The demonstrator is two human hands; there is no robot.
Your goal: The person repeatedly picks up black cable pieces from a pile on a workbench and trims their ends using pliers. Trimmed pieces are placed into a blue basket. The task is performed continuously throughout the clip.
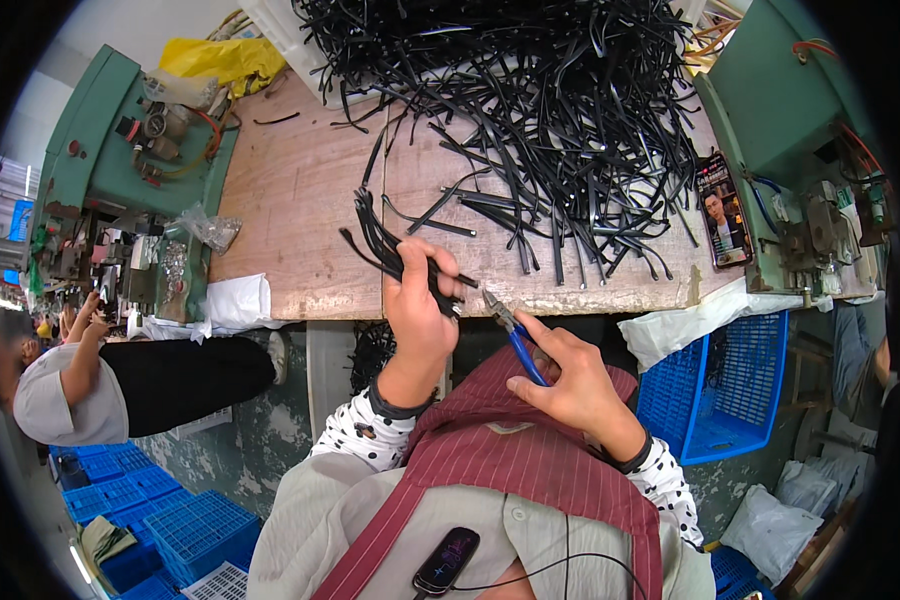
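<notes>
The left hand (418, 310) has its grip closed around a bundle of black plastic strips (385, 245), too tightly packed to count, held over the near edge of the wooden table (300, 200) with the strip ends fanning up and to the left. The right hand (570, 385) has its grip closed on the blue handles of one pair of side cutters (510, 335), whose metal jaws point up and left toward the tip of a strip that sticks out of the bundle; the jaw tips sit just beside that tip, and whether they touch it cannot be told. Behind the hands a large heap of black strips (550, 110) covers the far half of the table, far too many to count. One smartphone (723, 212) lies on the table at the right, beside a green machine (780, 100); a second green machine (100, 150) stands at the left edge. One blue plastic crate (720, 400) sits below the table on the right. Another person (70, 385) is at work at the far left.
</notes>
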